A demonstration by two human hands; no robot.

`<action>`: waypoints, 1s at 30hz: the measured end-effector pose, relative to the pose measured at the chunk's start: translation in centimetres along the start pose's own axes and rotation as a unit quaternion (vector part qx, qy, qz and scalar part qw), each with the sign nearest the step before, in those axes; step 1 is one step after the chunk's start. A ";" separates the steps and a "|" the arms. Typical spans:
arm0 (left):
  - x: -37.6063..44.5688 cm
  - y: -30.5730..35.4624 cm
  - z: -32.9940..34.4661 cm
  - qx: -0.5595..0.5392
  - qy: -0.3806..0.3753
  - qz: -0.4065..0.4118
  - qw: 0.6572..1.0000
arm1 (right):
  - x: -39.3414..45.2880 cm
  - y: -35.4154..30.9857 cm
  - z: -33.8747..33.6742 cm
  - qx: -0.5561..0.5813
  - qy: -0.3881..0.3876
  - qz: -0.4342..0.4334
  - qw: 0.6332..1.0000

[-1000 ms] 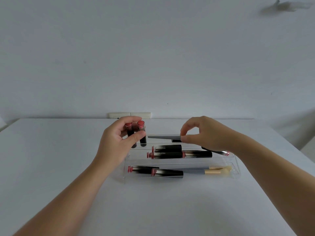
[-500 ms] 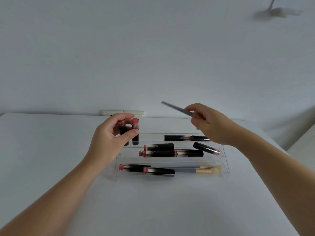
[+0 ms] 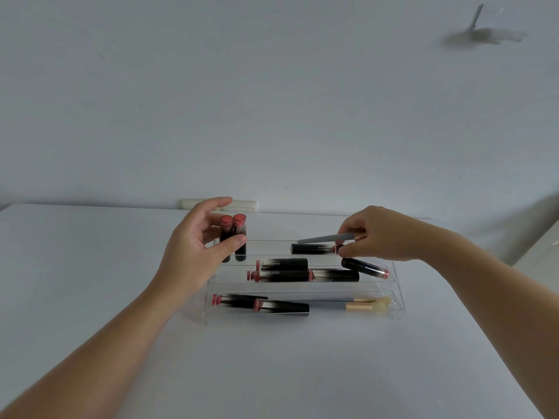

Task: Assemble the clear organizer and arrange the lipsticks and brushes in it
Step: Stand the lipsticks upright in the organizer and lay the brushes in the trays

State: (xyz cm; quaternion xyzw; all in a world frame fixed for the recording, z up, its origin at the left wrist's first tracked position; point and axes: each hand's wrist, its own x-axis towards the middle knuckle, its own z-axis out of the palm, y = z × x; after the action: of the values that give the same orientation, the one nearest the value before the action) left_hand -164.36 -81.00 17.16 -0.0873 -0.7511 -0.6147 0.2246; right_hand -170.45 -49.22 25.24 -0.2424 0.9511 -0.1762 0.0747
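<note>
Clear plastic forms the tiered organizer [image 3: 396, 285] on the white tabletop [image 3: 90, 267], between the two hands. The left hand [image 3: 196, 246] is spread, its thumb and fingers loosely curved around two upright lipsticks [image 3: 234, 237] at the organizer's back-left end; whether it touches them I cannot tell. The right hand [image 3: 375, 234] pinches a grey brush [image 3: 326, 238] by its ferrule end, handle pointing toward the left hand, just above a lipstick lying in the back tier. Below the hands, more lipsticks lie in the middle and front tiers, and a gold brush [image 3: 367, 305] lies at the front.
</note>
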 end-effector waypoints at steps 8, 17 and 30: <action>-0.1 0.2 0.0 0.019 -0.010 -0.003 1.000 | -0.3 -0.1 -0.3 0.008 0.024 -0.015 1.000; -0.1 0.3 -0.1 0.021 -0.014 -0.029 0.999 | 0.3 -3.0 -0.6 0.204 0.170 -0.059 0.962; -0.3 1.3 -0.6 0.060 0.006 0.036 0.998 | 2.6 -7.5 1.7 0.373 0.147 -0.028 0.916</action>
State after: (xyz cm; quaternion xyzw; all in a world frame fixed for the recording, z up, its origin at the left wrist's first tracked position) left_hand -163.43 -81.23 18.25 -0.0970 -0.7815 -0.5609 0.2554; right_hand -169.10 -57.13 26.24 -0.1948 0.8092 -0.5542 0.0143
